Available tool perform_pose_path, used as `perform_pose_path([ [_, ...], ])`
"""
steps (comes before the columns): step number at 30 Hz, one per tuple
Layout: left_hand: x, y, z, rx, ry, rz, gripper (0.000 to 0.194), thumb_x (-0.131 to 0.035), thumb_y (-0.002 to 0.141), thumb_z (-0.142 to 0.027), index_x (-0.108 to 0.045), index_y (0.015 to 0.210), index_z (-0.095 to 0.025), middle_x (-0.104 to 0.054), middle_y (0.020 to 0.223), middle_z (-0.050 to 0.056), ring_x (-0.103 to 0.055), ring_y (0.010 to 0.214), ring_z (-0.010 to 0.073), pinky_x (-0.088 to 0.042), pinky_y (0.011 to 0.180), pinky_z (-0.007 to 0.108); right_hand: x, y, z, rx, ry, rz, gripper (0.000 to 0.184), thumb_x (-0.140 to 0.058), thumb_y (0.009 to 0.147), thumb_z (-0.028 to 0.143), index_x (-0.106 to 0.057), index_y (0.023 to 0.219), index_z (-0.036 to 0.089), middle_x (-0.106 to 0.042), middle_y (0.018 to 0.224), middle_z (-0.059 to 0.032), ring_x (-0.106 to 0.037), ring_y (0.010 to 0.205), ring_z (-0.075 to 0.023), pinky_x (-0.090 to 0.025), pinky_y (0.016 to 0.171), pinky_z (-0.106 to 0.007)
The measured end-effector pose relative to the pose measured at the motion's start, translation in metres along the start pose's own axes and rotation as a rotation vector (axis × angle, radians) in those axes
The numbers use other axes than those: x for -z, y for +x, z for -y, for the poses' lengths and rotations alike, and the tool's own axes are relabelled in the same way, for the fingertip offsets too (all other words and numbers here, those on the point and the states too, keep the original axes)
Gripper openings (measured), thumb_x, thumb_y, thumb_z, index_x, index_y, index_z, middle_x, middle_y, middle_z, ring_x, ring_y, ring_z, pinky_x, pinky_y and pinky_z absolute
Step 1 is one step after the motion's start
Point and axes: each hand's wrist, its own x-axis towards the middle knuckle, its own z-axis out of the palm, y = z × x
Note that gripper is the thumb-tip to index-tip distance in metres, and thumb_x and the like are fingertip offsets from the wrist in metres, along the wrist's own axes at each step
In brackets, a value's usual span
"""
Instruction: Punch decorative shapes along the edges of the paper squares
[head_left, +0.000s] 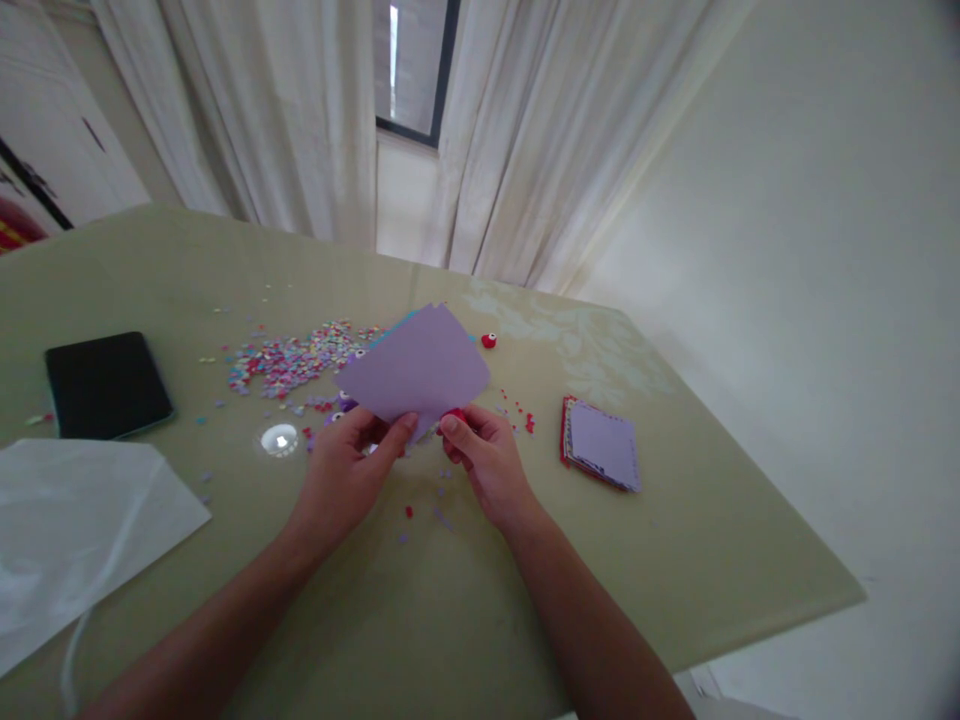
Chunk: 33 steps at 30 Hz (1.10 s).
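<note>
A sheet of purple paper is tilted up above the table, its lower edge pinched between the thumb and fingers of my left hand. My right hand is closed on what looks like a small red paper punch at the sheet's lower right edge. Fingers cover most of that punch. Beyond the sheet sits another small red piece with white eyes. Purple pieces with similar eyes lie partly hidden behind the sheet and my left hand.
Coloured paper bits are heaped left of the sheet, with red bits to the right. A stack of square papers lies at right. A black tablet and a white sheet with a cable lie at left.
</note>
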Motion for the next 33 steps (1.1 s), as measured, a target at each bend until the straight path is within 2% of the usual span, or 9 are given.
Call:
perform_pose_path([
  [5, -0.0013, -0.0015, -0.003, -0.005, 0.004, 0.025, 0.031, -0.075, 0.086, -0.046, -0.068, 0.065, -0.024, -0.069, 0.057, -0.001, -0.061, 0.052, 0.0178, -0.044, 0.052, 0.029, 0.0002, -0.0014, -0.0017, -0.039, -0.025, 0.059, 0.052, -0.091, 0.077, 0.066, -0.068, 0.071, 0.02, -0.053, 0.062, 0.0038, -0.043, 0.058, -0.012, -0.03, 0.058, -0.029],
  [13, -0.0043, -0.0031, 0.0019, 0.019, -0.025, 0.052, 0.035, -0.075, 0.087, -0.048, -0.067, 0.063, -0.024, -0.066, 0.056, -0.001, -0.06, 0.052, 0.017, -0.041, 0.05, 0.028, -0.0026, -0.0012, -0.0025, -0.034, 0.005, 0.05, 0.054, -0.09, 0.077, 0.069, -0.067, 0.071, 0.02, -0.048, 0.061, 0.0048, -0.035, 0.056, -0.0106, -0.024, 0.054, -0.029],
  [19, -0.006, -0.0035, 0.0024, 0.007, -0.034, 0.048, 0.034, -0.073, 0.087, -0.047, -0.068, 0.064, -0.023, -0.068, 0.056, -0.001, -0.061, 0.052, 0.0168, -0.043, 0.051, 0.028, -0.0039, -0.0002, -0.0046, -0.014, 0.013, 0.023, 0.054, -0.093, 0.075, 0.064, -0.062, 0.067, 0.02, -0.043, 0.059, 0.0065, -0.03, 0.054, -0.0092, -0.019, 0.052, -0.028],
  [22, -0.0061, -0.0031, 0.0027, 0.009, -0.038, 0.038, 0.034, -0.074, 0.087, -0.046, -0.068, 0.064, -0.023, -0.068, 0.057, 0.0, -0.062, 0.052, 0.0169, -0.044, 0.051, 0.028, -0.0042, -0.0011, -0.0042, -0.033, 0.03, 0.016, 0.055, -0.095, 0.073, 0.064, -0.063, 0.067, 0.02, -0.046, 0.059, 0.006, -0.032, 0.053, -0.0091, -0.021, 0.052, -0.028],
  [28, -0.0054, -0.0018, 0.0023, -0.001, -0.11, 0.031, 0.03, -0.075, 0.088, -0.044, -0.068, 0.068, -0.023, -0.068, 0.058, -0.001, -0.062, 0.052, 0.0166, -0.043, 0.05, 0.027, 0.0, -0.0005, -0.0032, -0.061, 0.026, 0.082, 0.056, -0.093, 0.073, 0.07, -0.071, 0.071, 0.019, -0.053, 0.058, 0.0038, -0.039, 0.054, -0.0104, -0.026, 0.054, -0.029],
  [33, -0.0052, -0.0013, 0.0033, 0.01, -0.12, 0.023, 0.029, -0.076, 0.087, -0.043, -0.068, 0.068, -0.023, -0.069, 0.058, -0.001, -0.062, 0.052, 0.0164, -0.044, 0.051, 0.027, 0.0035, 0.0008, -0.0026, -0.054, 0.019, 0.115, 0.049, -0.094, 0.074, 0.065, -0.075, 0.075, 0.019, -0.06, 0.063, 0.0021, -0.042, 0.055, -0.0104, -0.029, 0.054, -0.028],
])
